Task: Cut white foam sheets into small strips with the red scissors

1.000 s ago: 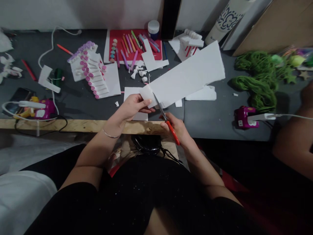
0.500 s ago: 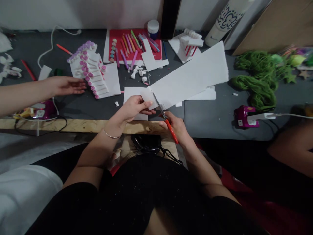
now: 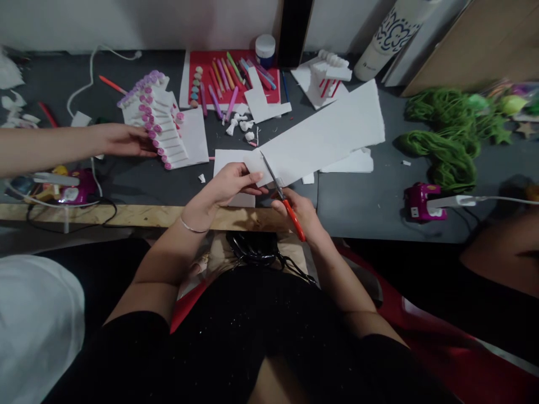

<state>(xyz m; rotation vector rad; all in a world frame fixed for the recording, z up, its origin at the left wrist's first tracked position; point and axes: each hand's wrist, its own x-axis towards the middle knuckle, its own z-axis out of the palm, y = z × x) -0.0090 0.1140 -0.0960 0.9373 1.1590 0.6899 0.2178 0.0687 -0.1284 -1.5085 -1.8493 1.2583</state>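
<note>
Head view: left hand [image 3: 229, 186] has its fingers curled around the near end of a white foam sheet [image 3: 320, 134], gripping it, and the sheet sits just above the table's front edge, running up and right. Right hand [image 3: 295, 216] has its fingers clenched on the orange handles of scissors [image 3: 283, 201] - blades slightly apart, lying along the sheet's lower edge, tips near the left hand.

A co-worker's hand [image 3: 126, 140] comes in from the left, fingers extended and touching the side of a white foam model with pink pins [image 3: 155, 123].

Dark grey table [image 3: 357, 221] has a wooden front edge [image 3: 126, 216]. Further up: markers on a red board [image 3: 236, 64]; right of the sheet, green yarn [image 3: 442, 143]; below that, a magenta plug [image 3: 423, 202] with a white cable.
</note>
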